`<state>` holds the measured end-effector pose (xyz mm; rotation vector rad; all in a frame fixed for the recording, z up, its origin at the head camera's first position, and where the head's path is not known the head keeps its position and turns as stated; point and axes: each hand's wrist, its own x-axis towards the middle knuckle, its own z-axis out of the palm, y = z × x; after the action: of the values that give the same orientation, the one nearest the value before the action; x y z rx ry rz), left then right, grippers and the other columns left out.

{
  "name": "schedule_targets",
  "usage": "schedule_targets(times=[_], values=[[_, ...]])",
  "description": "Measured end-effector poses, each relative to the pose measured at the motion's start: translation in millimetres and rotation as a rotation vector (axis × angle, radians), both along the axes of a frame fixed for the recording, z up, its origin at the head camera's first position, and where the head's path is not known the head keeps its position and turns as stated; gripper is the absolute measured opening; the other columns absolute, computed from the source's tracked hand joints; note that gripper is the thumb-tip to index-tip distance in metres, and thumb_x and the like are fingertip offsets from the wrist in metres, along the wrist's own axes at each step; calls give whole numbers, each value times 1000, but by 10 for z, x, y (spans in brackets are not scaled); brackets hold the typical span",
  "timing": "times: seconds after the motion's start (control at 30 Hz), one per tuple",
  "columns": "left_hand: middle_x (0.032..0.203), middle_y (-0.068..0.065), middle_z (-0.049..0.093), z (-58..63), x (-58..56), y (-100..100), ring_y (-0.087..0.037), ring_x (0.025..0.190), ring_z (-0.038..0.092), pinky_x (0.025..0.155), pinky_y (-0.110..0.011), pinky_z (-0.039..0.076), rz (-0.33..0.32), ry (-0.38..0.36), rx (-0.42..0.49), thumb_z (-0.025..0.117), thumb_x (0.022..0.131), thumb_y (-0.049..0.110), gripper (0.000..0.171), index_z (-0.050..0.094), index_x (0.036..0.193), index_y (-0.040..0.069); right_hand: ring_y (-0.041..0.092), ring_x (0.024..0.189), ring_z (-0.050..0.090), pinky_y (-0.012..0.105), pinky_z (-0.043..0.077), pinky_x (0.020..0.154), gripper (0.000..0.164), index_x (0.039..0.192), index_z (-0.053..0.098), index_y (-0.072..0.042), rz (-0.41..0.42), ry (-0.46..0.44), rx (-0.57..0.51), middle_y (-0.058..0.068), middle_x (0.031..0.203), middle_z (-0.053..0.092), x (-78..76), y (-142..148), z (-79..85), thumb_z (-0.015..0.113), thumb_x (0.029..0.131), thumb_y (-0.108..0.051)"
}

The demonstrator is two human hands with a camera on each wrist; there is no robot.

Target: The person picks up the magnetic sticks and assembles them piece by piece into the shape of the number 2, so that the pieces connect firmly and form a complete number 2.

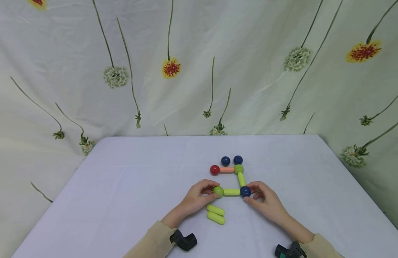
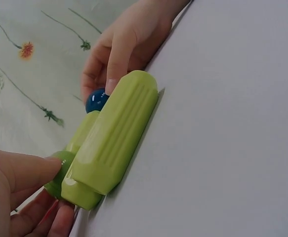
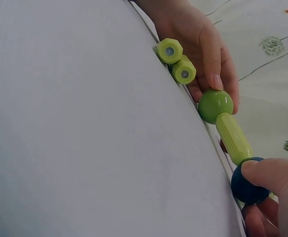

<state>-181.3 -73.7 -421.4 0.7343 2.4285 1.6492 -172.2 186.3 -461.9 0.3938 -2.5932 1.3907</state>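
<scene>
My left hand pinches a green ball between thumb and fingers. A yellow-green rod runs from that ball to a dark blue ball, which my right hand grips by its far side. From the blue ball a second yellow-green rod leads back to another green ball. An orange rod joins this one to a red ball. In the right wrist view, the held green ball and blue ball touch the ends of the rod.
Two loose blue balls lie behind the orange rod. Nearer me, two spare yellow-green rods lie side by side, close in front of the left hand. A white cloth covers the table, with a flower-print curtain behind.
</scene>
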Motion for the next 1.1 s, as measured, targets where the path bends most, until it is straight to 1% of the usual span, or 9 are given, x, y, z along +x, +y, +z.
schedule_targets(times=[0.17, 0.3, 0.4, 0.5, 0.67, 0.77, 0.83, 1.0, 1.1], values=[[111, -14, 60, -14, -8, -7, -28, 99, 57, 85, -29, 48, -6, -4, 3, 62, 87, 2, 29, 59, 115, -5, 17, 85, 60, 24, 50, 69, 37, 109, 59, -6, -54, 49, -62, 5, 100, 63, 16, -17, 54, 77, 79, -14], [110, -13, 60, -24, -20, -5, -28, 99, 57, 85, -30, 48, -5, -2, 0, 62, 87, 2, 29, 59, 116, -5, 18, 89, 60, 23, 50, 72, 30, 107, 60, -4, -108, 112, -108, 7, 104, 62, 30, -48, 128, 73, 83, -14], [110, -13, 60, -25, -24, -4, -27, 99, 57, 85, -30, 49, -4, -4, -2, 62, 87, 2, 29, 59, 116, -5, 17, 89, 60, 23, 49, 73, 24, 104, 61, -4, -109, 130, -139, 7, 101, 63, 46, -88, 177, 71, 84, -13], [111, -12, 60, -16, -19, -5, -27, 98, 57, 85, -29, 49, -5, -6, 0, 62, 88, 2, 29, 59, 115, -4, 13, 88, 59, 22, 49, 73, 21, 102, 61, -5, -89, 131, -162, 6, 99, 63, 75, -143, 216, 71, 84, -12], [111, -13, 60, 1, -14, -3, -27, 98, 57, 85, -28, 48, 0, -7, -8, 62, 87, 2, 29, 59, 116, -5, 9, 84, 59, 22, 50, 71, 20, 101, 62, -4, -42, 113, -193, 1, 93, 64, 114, -240, 236, 71, 84, -10], [110, -14, 60, -41, -33, 2, -28, 98, 57, 84, -28, 48, 5, -3, -9, 62, 87, 1, 29, 59, 115, -5, 10, 81, 59, 23, 50, 71, 18, 100, 63, -4, -12, 85, -210, -1, 90, 64, 140, -293, 240, 70, 84, -8], [110, -12, 60, -116, -70, 4, -27, 99, 57, 85, -28, 48, 11, -2, -14, 62, 87, 1, 29, 59, 115, -4, 10, 81, 59, 23, 51, 71, 18, 100, 64, -4, -4, 56, -211, -2, 90, 64, 161, -329, 245, 70, 84, -8], [111, -4, 60, -305, -169, -15, -20, 100, 57, 85, -25, 48, 14, -5, -7, 64, 88, 7, 30, 61, 117, 3, 10, 83, 60, 24, 51, 74, 20, 102, 65, -7, 3, -40, -203, -3, 92, 65, 212, -417, 266, 72, 84, -13], [111, -2, 60, -342, -190, -28, -19, 100, 57, 85, -25, 48, 2, -5, 12, 65, 88, 10, 30, 61, 117, 5, 11, 83, 61, 24, 51, 74, 22, 102, 65, -8, 31, -78, -179, -2, 93, 65, 226, -470, 261, 73, 83, -17]])
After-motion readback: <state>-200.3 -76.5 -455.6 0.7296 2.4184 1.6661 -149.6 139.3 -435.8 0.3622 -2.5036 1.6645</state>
